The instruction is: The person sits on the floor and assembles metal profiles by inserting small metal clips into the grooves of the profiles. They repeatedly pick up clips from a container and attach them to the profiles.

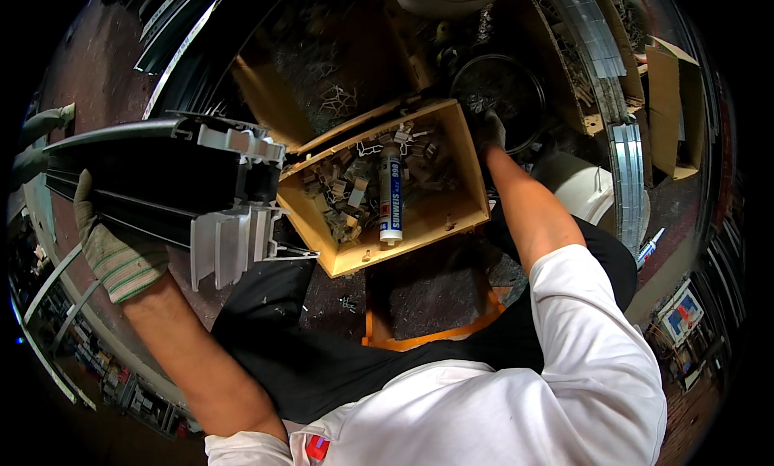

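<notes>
My left hand (125, 252), in a pale knitted glove with a green-striped cuff, is wrapped round the side of a long black aluminium profile (137, 143). The profile's cut end, with bare metal chambers, points toward the middle of the view. My right hand (490, 133), in a dark glove, reaches to the rim of a round black bucket (542, 103) with small pieces inside. Its fingers are lost in shadow. Between my hands is a wooden box (419, 251) full of small metal pieces (345, 184), with a blue and white sealant cartridge (391, 196) lying on them.
At the far left, another person's gloved hand (56, 121) is by the profile's far end. More dark profiles (173, 31) lie behind. To the right stand a white bucket (576, 184), a cardboard box (673, 111) and silvery strips (627, 172). An orange frame (427, 337) lies between my legs.
</notes>
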### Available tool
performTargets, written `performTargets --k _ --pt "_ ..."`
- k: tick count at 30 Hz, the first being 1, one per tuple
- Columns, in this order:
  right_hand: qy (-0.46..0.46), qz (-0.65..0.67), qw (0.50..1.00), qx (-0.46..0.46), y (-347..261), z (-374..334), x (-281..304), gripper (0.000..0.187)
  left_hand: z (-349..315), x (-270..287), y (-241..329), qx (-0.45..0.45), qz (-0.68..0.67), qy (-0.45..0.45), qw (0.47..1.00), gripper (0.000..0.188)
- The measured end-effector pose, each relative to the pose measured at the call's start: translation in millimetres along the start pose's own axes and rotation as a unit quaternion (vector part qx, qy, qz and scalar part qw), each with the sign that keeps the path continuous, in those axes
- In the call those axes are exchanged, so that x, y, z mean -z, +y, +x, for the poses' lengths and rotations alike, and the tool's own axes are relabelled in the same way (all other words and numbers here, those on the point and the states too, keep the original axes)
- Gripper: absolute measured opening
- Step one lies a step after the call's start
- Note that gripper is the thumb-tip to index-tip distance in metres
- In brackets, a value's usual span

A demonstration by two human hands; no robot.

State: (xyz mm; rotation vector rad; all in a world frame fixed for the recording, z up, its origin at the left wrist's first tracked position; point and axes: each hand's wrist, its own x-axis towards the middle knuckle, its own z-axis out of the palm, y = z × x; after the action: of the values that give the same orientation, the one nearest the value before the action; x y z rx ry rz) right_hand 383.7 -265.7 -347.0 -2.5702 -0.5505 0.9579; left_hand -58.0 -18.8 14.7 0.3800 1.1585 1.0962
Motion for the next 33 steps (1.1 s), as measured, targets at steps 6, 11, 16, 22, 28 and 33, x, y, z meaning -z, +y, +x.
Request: performTargets --k 6,11,16,22,28,33 --pt "0.059 -0.021 0.998 0.0 14.4 17.2 -12.4 0.026 -1.3 7.0 5.6 -0.03 0.029 0.051 0.998 0.034" --pt "0.082 0.041 0.996 -0.009 46.2 51.0 -3.4 0.017 5.5 -8.7 -9.0 -0.076 0.051 0.075 0.993 0.034" --pt "0.09 0.004 0.995 -0.04 -27.1 8.5 25.1 0.03 -12.5 -15.1 -3.6 -0.073 0.039 0.105 0.991 0.039" --pt "0.16 0.024 0.986 0.032 -38.3 -2.2 52.0 0.036 -17.3 -23.1 -2.8 -0.038 -0.018 0.05 0.998 0.045" --pt "0.025 0.324 0.945 0.035 -119.2 -62.5 90.6 0.028 -26.3 -26.9 -9.4 -0.106 -0.013 0.067 0.992 0.041" --pt "-0.057 0.347 0.907 0.231 -199.8 -135.5 130.2 0.02 -35.4 -44.3 -9.4 -0.11 -0.057 0.055 0.991 0.035"
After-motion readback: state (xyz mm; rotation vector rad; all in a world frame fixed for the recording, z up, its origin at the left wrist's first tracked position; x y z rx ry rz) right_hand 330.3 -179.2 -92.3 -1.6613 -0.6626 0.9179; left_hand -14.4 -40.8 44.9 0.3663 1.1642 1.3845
